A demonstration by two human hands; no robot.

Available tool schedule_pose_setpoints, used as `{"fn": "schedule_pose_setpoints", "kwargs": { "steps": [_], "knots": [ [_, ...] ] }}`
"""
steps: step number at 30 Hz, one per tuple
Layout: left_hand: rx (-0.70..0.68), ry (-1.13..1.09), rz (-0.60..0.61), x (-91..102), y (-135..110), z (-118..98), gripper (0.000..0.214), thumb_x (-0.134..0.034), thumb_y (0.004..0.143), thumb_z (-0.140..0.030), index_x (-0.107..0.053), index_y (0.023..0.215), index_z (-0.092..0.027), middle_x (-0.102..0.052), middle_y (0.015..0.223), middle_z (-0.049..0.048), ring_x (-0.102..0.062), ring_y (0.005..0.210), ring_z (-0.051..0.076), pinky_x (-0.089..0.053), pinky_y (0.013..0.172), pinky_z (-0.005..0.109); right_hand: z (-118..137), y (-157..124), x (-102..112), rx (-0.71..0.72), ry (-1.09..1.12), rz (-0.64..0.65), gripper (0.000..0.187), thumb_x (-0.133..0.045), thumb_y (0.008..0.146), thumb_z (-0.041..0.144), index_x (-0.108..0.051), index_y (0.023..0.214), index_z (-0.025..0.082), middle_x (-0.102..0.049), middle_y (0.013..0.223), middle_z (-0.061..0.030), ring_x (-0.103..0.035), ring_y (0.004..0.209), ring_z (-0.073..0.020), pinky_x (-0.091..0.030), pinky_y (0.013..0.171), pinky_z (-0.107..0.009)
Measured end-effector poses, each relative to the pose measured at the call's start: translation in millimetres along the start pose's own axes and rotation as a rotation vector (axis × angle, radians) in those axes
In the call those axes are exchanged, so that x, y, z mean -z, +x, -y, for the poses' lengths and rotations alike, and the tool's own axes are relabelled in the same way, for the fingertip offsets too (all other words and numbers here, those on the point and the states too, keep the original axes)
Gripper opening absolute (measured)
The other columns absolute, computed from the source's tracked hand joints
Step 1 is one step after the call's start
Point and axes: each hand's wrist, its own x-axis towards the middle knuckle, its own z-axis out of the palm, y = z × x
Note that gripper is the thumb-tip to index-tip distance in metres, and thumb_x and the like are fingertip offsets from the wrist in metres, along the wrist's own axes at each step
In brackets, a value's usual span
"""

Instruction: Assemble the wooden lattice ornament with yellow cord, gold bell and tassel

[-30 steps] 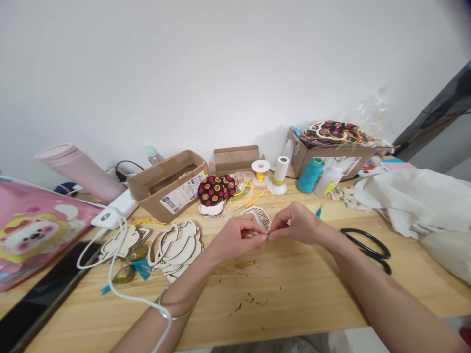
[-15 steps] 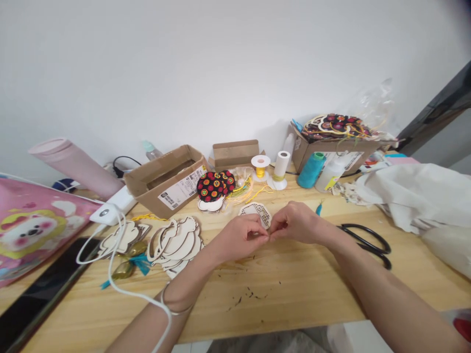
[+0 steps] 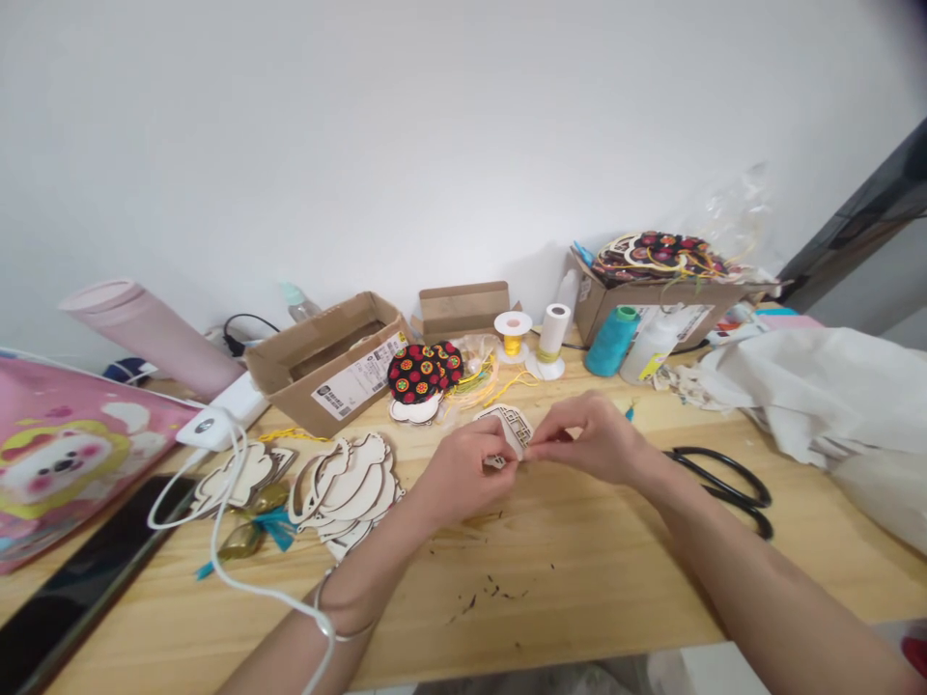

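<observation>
A pale round wooden cutout with a lattice pattern (image 3: 516, 425) is in the fingers of my left hand (image 3: 467, 473), which is closed on its lower left edge. My right hand (image 3: 598, 436) is closed in a pinch at the cutout's right edge. What lies between its fingertips is too small to make out. Left of my left hand is a pile of cloud-like wooden cutouts (image 3: 358, 487). Behind it lies a black flower-patterned fabric piece (image 3: 424, 372) on a white scalloped cutout. Black-handled scissors (image 3: 720, 478) lie right of my right hand, partly hidden by the forearm.
An open cardboard box (image 3: 325, 372), a yellow thread spool (image 3: 513, 338), a teal thread cone (image 3: 612, 341) and a glue bottle (image 3: 650, 349) stand at the back. A filled box (image 3: 652, 294) is back right. A white cable (image 3: 238, 569) crosses my left forearm. White cloth (image 3: 832, 386) lies right.
My fingertips have moved slightly apart, and more of the cutout shows between them, its lower edge now by my left fingers. The view has shifted a little.
</observation>
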Motion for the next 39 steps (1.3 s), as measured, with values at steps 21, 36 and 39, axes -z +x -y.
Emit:
{"fn": "schedule_pose_setpoints", "kwargs": {
  "steps": [21,36,39],
  "knots": [
    [0.113,-0.223,-0.050,6.4,0.9,-4.6,0.019,-0.052,0.077,-0.028,-0.066,0.072,-0.016,-0.051,0.065,0.0005,-0.044,0.059,0.009,-0.036,0.054,0.021,-0.5,3.2,1.1,-0.076,0.063,0.060,0.015,-0.065,0.066,0.032,-0.070,0.065,0.017,-0.066,0.057,-0.0012,-0.052,0.049,-0.0093,-0.034,0.045,-0.020],
    [-0.097,0.018,-0.113,-5.0,1.2,0.9,0.012,-0.054,0.065,-0.007,-0.060,0.060,-0.017,-0.050,0.066,-0.0010,-0.047,0.063,0.010,-0.037,0.060,0.022,0.6,3.6,-6.1,-0.042,-0.124,0.096,0.006,-0.064,0.064,0.021,-0.070,0.063,0.020,-0.064,0.054,0.0015,-0.051,0.049,-0.0081,-0.031,0.046,-0.019],
    [-0.040,-0.001,-0.106,-2.2,1.1,0.4,0.012,-0.053,0.065,-0.008,-0.060,0.063,-0.017,-0.052,0.068,-0.0007,-0.047,0.063,0.010,-0.038,0.061,0.023,0.3,2.3,-3.4,0.000,-0.005,-0.035,0.013,-0.063,0.068,0.029,-0.068,0.063,0.018,-0.065,0.057,-0.0007,-0.051,0.049,-0.0084,-0.035,0.048,-0.019]
  ]
}}
